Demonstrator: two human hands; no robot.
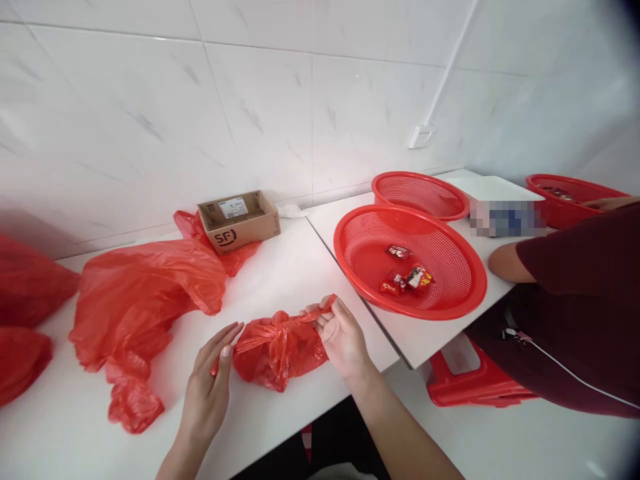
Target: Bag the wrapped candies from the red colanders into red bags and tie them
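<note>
A small tied red plastic bag [277, 348] lies on the white table [290, 273] in front of me. My right hand [340, 333] pinches the bag's twisted handle at its right end, fingers closed on the plastic. My left hand [213, 380] rests at the bag's left edge with fingers stretched out, thumb tip touching the plastic.
A large crumpled red bag [145, 300] lies to the left, more red bags [25, 313] at the far left. A cardboard box [239, 220] stands by the wall. Red baskets [410, 267] sit right, one holding several wrapped snacks [407, 277]. A co-worker in dark red [575, 300] sits at right.
</note>
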